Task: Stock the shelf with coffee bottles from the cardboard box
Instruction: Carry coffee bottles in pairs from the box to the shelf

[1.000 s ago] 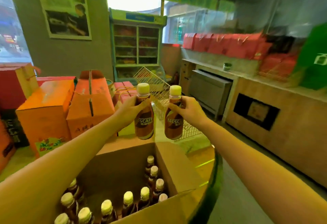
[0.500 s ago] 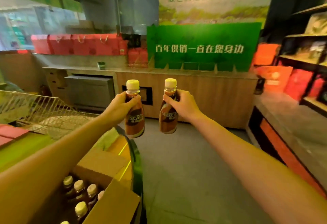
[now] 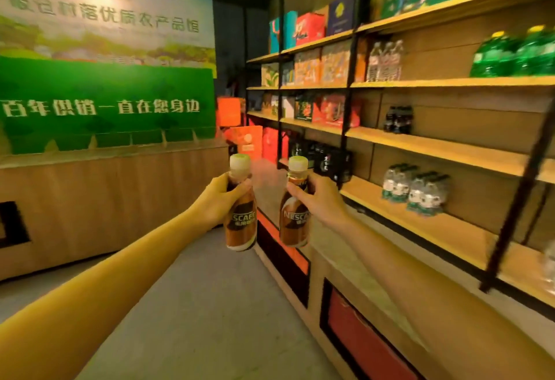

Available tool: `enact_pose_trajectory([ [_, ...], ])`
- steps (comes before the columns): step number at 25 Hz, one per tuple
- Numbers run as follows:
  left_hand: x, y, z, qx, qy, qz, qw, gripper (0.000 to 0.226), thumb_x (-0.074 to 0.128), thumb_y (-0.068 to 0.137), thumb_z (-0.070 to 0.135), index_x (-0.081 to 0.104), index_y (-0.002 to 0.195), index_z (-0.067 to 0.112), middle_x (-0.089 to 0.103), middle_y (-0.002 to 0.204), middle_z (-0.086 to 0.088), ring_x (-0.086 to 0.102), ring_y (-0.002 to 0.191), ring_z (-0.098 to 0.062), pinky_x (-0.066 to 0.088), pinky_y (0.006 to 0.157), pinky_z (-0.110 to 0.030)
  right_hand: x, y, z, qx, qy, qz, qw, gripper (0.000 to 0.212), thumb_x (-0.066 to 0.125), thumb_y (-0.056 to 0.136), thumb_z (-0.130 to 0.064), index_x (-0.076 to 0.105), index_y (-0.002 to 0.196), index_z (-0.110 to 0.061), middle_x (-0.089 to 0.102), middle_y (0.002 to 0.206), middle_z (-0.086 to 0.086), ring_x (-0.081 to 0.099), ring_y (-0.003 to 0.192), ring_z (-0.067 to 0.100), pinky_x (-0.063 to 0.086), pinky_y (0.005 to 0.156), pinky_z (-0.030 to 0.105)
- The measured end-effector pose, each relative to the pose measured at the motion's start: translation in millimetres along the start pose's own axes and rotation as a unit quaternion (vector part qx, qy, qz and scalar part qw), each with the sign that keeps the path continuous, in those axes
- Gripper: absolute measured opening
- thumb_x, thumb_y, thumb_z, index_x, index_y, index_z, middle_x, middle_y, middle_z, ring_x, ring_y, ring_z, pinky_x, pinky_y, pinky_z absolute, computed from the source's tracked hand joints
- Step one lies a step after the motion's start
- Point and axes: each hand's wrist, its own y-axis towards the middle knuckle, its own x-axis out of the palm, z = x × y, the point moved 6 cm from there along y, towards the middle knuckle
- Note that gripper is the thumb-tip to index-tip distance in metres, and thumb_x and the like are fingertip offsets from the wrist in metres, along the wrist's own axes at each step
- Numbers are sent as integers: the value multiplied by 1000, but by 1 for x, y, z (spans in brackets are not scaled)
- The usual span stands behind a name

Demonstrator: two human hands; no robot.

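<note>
Coffee bottles (image 3: 240,226), two: left hand (image 3: 213,204) clasps one, right hand (image 3: 322,199) the other.

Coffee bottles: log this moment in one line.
left hand: grips left bottle, cap up | right hand: grips right bottle, cap up | shelf: to the right, bottles not yet placed

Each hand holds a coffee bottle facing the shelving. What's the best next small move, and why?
Probably swing both arms right toward the bare stretch of the lower shelf beside the water bottle packs: the left hand grips the left Nescafe bottle and the right hand the right Nescafe bottle, upright in mid-air, short of any board.
</note>
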Motion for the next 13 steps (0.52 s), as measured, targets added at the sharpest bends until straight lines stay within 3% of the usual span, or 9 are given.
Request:
enact_pose_trajectory([
  [2, 80, 18, 29, 20, -28, -51, 998, 11, 48, 95, 17, 55, 102, 12, 62, 91, -5, 59, 94, -22, 48, 88, -38, -80, -9, 40, 37, -28, 39, 998, 34, 61, 89, -30, 63, 114, -8, 67, 112, 8, 61, 105, 20, 41, 80, 29],
  [5, 203, 32, 80, 55, -56, -110, 991, 10, 47, 96, 17, 55, 101, 12, 61, 88, 0, 58, 88, -16, 48, 79, -25, -208, -31, 94, 80, -79, 80, 990, 37, 60, 88, -34, 62, 115, -9, 67, 114, 9, 61, 108, 24, 48, 87, 35],
  [8, 316, 35, 125, 71, -72, -173, 980, 17, 47, 96, 22, 54, 109, 13, 62, 97, -2, 59, 96, -18, 45, 89, -32, -326, -63, 131, 112, -116, 126, 979, 38, 60, 89, -35, 61, 117, -10, 66, 116, 8, 60, 110, 23, 49, 92, 38],
  [10, 395, 36, 155, 87, -78, -209, 971, 24, 47, 95, 29, 51, 114, 15, 62, 104, -2, 58, 101, -19, 45, 90, -33, -401, -92, 151, 130, -135, 167, 968, 33, 60, 89, -34, 62, 112, -10, 67, 113, 8, 61, 107, 22, 48, 86, 33],
  [13, 494, 25, 199, 103, -103, -268, 952, 13, 43, 96, 27, 44, 106, 19, 53, 87, 10, 51, 82, -6, 40, 79, -23, -485, -133, 174, 163, -157, 212, 951, 26, 59, 90, -31, 63, 106, -11, 67, 108, 6, 61, 102, 18, 45, 80, 28],
])
